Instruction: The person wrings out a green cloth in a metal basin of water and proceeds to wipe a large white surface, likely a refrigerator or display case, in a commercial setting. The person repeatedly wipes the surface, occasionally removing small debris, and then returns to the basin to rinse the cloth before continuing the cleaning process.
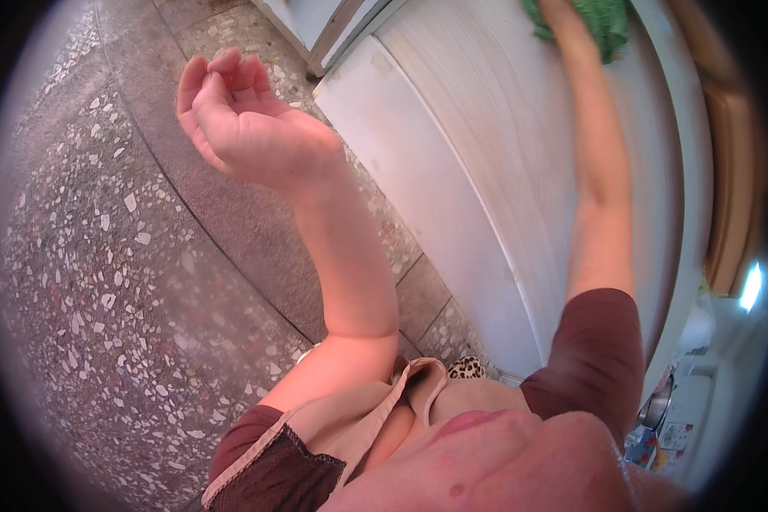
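My right hand (553, 9) is at the top edge of the view, its fingers partly cut off. It holds a crumpled green cloth (605, 29) against a white panel (486, 96) with faint wood grain. The right arm reaches straight along this panel. My left hand (256, 125) hangs in the air over the floor, palm turned up. Its fingers curl loosely, with the thumb near the fingertips, and nothing lies in it. Along the panel's foot runs a plain white strip (416, 141).
Terrazzo tiles with pale chips cover the floor (102, 288). A white frame corner (323, 45) meets the panel at the top. Brown wooden furniture (733, 192) stands at the right, with a metal pot (656, 406) lower down. A leopard-print item (466, 367) shows beside my beige apron (486, 392).
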`<state>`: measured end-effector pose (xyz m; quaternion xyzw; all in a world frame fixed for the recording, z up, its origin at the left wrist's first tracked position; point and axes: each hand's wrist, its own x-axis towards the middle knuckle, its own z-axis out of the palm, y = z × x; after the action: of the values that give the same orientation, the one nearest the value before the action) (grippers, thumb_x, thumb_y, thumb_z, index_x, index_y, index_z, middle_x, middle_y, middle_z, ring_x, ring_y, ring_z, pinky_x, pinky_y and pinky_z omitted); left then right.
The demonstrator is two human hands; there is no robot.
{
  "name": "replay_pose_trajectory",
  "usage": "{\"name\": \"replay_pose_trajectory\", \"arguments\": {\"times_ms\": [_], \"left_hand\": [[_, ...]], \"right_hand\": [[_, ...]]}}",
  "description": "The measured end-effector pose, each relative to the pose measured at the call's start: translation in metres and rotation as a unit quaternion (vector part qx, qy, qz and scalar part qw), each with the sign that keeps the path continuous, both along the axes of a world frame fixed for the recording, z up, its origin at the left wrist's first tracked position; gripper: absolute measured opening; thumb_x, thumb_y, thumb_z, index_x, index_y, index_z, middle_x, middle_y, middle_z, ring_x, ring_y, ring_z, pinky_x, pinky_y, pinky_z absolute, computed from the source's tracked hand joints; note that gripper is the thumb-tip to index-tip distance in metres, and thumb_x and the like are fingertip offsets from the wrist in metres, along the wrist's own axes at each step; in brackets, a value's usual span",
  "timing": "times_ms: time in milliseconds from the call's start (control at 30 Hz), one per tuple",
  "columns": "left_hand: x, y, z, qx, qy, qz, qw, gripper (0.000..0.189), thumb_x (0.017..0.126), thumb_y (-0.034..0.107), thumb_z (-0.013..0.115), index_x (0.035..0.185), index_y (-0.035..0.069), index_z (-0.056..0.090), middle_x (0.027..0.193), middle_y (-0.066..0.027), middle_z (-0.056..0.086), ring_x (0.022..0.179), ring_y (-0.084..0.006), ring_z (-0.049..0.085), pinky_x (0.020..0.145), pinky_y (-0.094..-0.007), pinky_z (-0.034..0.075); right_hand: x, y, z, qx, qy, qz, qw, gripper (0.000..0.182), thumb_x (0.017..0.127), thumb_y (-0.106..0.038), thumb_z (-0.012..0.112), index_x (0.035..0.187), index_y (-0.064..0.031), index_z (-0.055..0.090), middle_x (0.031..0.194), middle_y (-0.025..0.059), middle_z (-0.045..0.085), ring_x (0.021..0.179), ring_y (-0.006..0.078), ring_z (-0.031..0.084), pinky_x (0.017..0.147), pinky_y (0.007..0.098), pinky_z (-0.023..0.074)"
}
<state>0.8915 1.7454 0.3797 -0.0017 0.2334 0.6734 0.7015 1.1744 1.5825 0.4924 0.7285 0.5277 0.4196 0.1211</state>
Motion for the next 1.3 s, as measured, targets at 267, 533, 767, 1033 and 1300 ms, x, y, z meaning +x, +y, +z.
{"name": "replay_pose_trajectory", "arguments": {"times_ms": [267, 533, 767, 1033, 1300], "left_hand": [[-0.008, -0.02, 0.028, 0.036, -0.051, -0.02, 0.998, 0.022, 0.082, 0.008, 0.039, 0.102, 0.0, 0.045, 0.081, -0.0061, 0.053, 0.07, -0.0144, 0.049, 0.067, -0.0279, 0.042], [-0.028, 0.005, 0.025, 0.083, -0.035, 0.033, 0.995, 0.021, 0.083, 0.009, 0.037, 0.102, 0.003, 0.045, 0.08, -0.0054, 0.052, 0.068, -0.0136, 0.047, 0.065, -0.0288, 0.041], [-0.005, -0.007, 0.003, 0.07, -0.04, -0.001, 0.997, 0.02, 0.084, 0.008, 0.036, 0.101, 0.003, 0.044, 0.081, -0.0055, 0.052, 0.067, -0.0133, 0.047, 0.064, -0.0287, 0.041], [0.02, -0.018, -0.008, 0.128, -0.052, -0.038, 0.99, 0.019, 0.084, 0.007, 0.035, 0.1, 0.001, 0.043, 0.079, -0.0063, 0.052, 0.065, -0.0148, 0.048, 0.062, -0.0289, 0.042], [0.016, -0.02, 0.011, 0.113, -0.024, -0.009, 0.993, 0.017, 0.084, 0.006, 0.036, 0.098, 0.0, 0.044, 0.077, -0.008, 0.051, 0.065, -0.0166, 0.05, 0.059, -0.0297, 0.042]], "right_hand": [[0.009, 0.044, -0.162, -0.077, 0.14, -0.004, 0.987, 0.039, 0.083, -0.027, 0.052, 0.116, -0.0063, 0.052, 0.116, 0.0151, 0.054, 0.108, 0.0297, 0.05, 0.092, 0.0401, 0.0391], [-0.08, -0.145, -0.181, -0.19, 0.164, 0.008, 0.968, 0.037, 0.082, -0.028, 0.054, 0.113, -0.0072, 0.055, 0.113, 0.0132, 0.056, 0.104, 0.0291, 0.052, 0.09, 0.0399, 0.0409], [-0.107, -0.258, -0.142, -0.196, 0.118, -0.039, 0.973, 0.035, 0.082, -0.028, 0.056, 0.11, -0.0079, 0.057, 0.11, 0.0116, 0.058, 0.101, 0.0286, 0.054, 0.087, 0.0398, 0.0425], [-0.006, -0.034, -0.169, -0.052, 0.084, 0.008, 0.995, 0.033, 0.081, -0.029, 0.058, 0.107, -0.0089, 0.06, 0.106, 0.0099, 0.061, 0.098, 0.028, 0.056, 0.085, 0.0396, 0.044], [-0.022, -0.104, -0.113, -0.017, 0.053, -0.085, 0.995, 0.03, 0.082, -0.028, 0.058, 0.106, -0.0103, 0.061, 0.106, 0.0095, 0.061, 0.099, 0.0278, 0.056, 0.086, 0.0392, 0.0437]]}}
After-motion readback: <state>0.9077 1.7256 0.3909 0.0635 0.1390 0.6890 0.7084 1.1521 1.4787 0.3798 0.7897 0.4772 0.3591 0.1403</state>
